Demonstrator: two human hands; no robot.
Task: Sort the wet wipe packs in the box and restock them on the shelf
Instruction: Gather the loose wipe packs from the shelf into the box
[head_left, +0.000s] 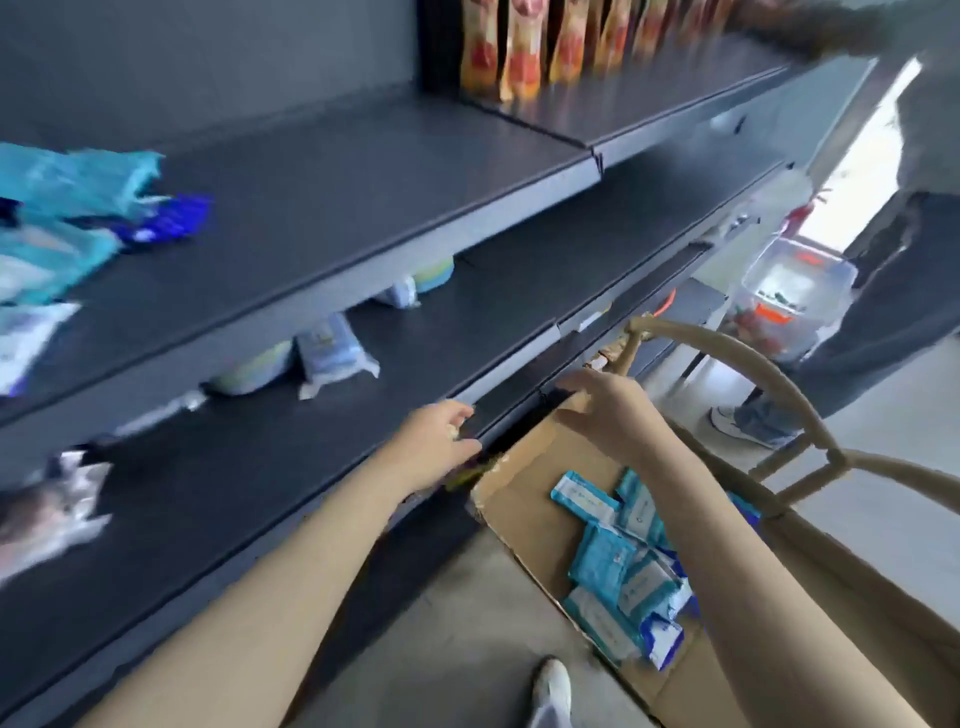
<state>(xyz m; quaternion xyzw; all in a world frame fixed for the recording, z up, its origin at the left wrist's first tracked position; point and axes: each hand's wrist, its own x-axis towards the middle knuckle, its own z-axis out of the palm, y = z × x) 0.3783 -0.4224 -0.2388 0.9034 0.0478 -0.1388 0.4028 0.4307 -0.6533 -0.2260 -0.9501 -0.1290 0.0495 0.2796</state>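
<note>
On my feed the left hand (436, 447) is relaxed, its fingers loosely bent at the front lip of the dark grey metal shelf (270, 499), and it holds nothing I can see. The right hand (608, 410) is spread with straight fingers over the far flap of the brown cardboard box (524, 499), also empty. The blue-and-white wet wipe packs (623, 566) lie heaped inside that box.
</note>
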